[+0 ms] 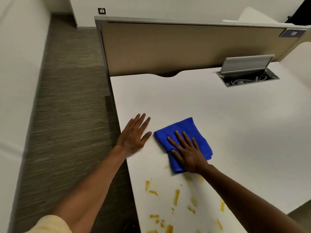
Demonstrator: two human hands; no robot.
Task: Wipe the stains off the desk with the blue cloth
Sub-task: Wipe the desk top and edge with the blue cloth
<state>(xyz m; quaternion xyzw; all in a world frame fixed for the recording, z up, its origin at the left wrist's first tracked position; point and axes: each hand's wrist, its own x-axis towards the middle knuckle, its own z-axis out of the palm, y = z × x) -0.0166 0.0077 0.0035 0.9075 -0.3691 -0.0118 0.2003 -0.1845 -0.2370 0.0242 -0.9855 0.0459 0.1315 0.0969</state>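
A folded blue cloth lies on the white desk a little in from its left edge. My right hand presses flat on the cloth's near half, fingers spread. Flat on the desk at the left edge rests my left hand, fingers apart, holding nothing, its thumb just left of the cloth. Several orange-yellow stains streak the desk nearer to me than the cloth, some partly under my right forearm.
A tan partition panel stands along the desk's far edge. An open cable box with a raised grey lid sits at the back right. Carpeted floor lies left of the desk.
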